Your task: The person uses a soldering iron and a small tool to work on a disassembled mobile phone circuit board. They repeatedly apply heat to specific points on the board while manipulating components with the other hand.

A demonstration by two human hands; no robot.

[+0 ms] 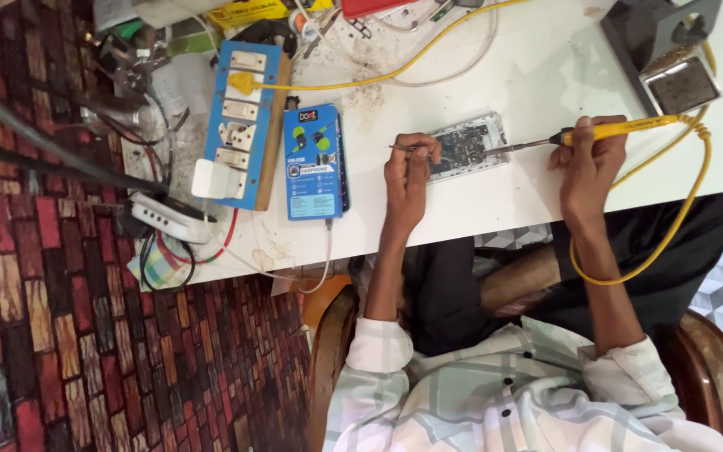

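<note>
An opened phone with its circuit board (468, 146) bare lies on the white table (537, 75). My left hand (409, 172) rests at the phone's left edge and pinches thin metal tweezers (403, 148). My right hand (587, 159) grips a yellow-handled soldering iron (621, 129) whose metal tip (512, 148) touches the right side of the board. The iron's yellow cable (686, 201) loops down past my right forearm.
A blue earphone box (315, 162) lies left of the phone. Beside it sits a blue switch-and-socket board (240, 121) with a yellow plug and cord. A soldering stand (679, 84) is at the far right. Wires and tools clutter the table's far-left end.
</note>
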